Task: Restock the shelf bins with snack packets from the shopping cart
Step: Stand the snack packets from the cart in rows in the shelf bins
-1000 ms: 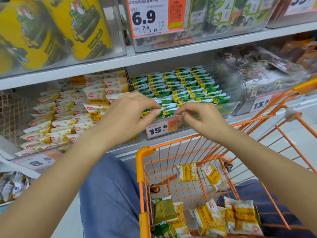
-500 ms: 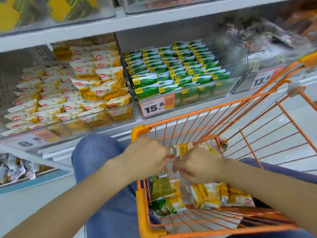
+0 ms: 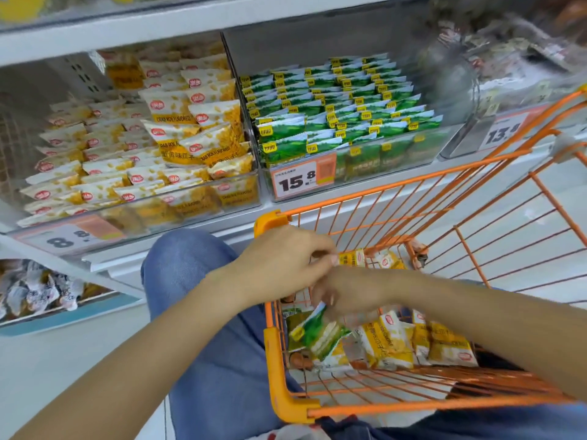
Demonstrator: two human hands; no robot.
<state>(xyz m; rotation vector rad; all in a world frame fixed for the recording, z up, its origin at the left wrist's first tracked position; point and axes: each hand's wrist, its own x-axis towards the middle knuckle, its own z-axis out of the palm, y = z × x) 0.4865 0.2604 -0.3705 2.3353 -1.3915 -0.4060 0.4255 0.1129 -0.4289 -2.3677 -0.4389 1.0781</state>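
Note:
My right hand (image 3: 347,295) reaches down into the orange shopping cart (image 3: 276,360) and pinches the top edge of a green snack packet (image 3: 317,333), which hangs tilted above the other packets. My left hand (image 3: 286,265) hovers over the cart's near corner with curled fingers. Its fingertips are right beside a yellow packet (image 3: 352,259) that leans on the cart's far wire wall; whether they hold anything is hidden. Several yellow packets (image 3: 390,341) lie on the cart floor. On the shelf, the green-packet bin (image 3: 390,163) stands to the right of the yellow-packet bin (image 3: 197,201).
A clear bin of mixed packets (image 3: 470,144) with a 13.8 tag sits right of the green bin. The shelf above (image 3: 127,30) overhangs the bins. A lower shelf bin (image 3: 38,293) shows at the left. My blue-jeaned knee (image 3: 197,281) is beside the cart.
Both hands came down from the green bin into the cart. My right hand has since taken hold of a green packet and lifted it off the pile.

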